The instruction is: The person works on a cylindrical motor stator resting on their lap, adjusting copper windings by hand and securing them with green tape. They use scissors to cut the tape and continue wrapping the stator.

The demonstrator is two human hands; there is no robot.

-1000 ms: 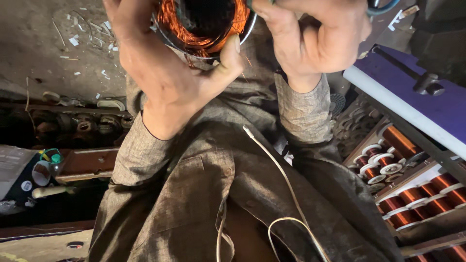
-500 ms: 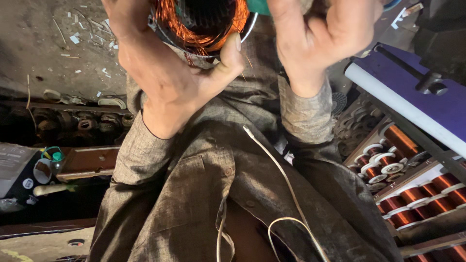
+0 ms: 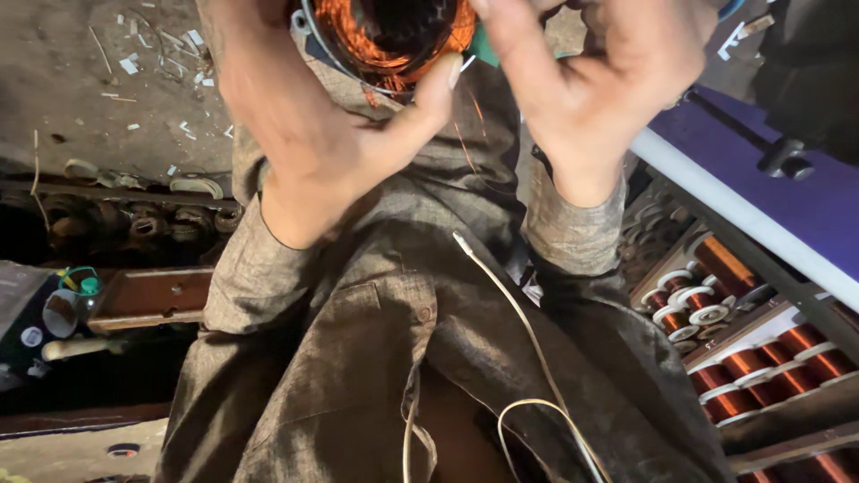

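I hold a round motor stator (image 3: 385,36) with bright copper windings up near the top edge, over my lap. My left hand (image 3: 304,134) grips it from below, with the thumb pressed on its lower right rim. My right hand (image 3: 599,98) hovers right beside the stator, palm toward me and fingers curled. Its fingertips run off the top of the frame, so what they touch is hidden. A small green piece (image 3: 483,49) shows between that hand and the stator. A thin white wire (image 3: 528,331) lies across my grey-brown clothing.
Spools of copper wire (image 3: 725,268) fill racks at the right, under a purple surface (image 3: 787,197) with a white edge. At the left are a brown wooden plank (image 3: 152,295), small containers (image 3: 63,309) and a dusty floor (image 3: 89,98) littered with scraps.
My right hand has come off the stator's right side and shifted right, its fingers loosening. The stator and my left hand have risen slightly toward the top edge.
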